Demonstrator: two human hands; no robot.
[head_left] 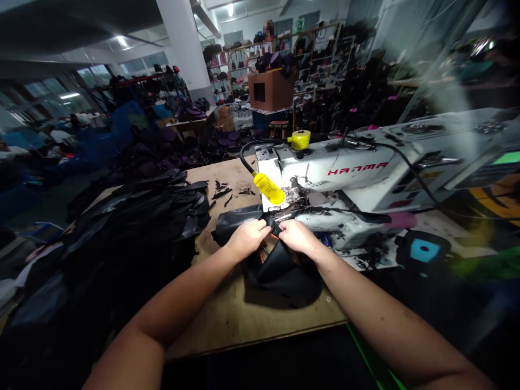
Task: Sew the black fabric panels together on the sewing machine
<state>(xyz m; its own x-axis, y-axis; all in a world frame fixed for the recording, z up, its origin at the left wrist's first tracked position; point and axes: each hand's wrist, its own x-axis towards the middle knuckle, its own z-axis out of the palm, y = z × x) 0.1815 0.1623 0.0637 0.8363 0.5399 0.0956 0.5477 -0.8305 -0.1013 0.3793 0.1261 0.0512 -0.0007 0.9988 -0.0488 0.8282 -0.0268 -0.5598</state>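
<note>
A white sewing machine [309, 168] with red lettering stands on the wooden table, its narrow arm reaching left. Just in front of the needle area, both hands pinch the edge of a black fabric piece [284, 276]. My left hand [249, 236] is closed on the edge from the left, thumb and fingers together. From the right, my right hand [298, 236] grips the same piece, close to the machine's lower arm. A bit of orange edging shows between the hands. The needle and presser foot are partly hidden. A yellow lamp [268, 188] on a black cable hangs beside the machine head.
A large heap of black fabric pieces [134, 233] covers the left side. Dark scraps [221, 192] lie on the wooden table [227, 330] behind my left hand. A brown box [270, 89] and loaded shelves [317, 49] stand farther back, near a white pillar [182, 43].
</note>
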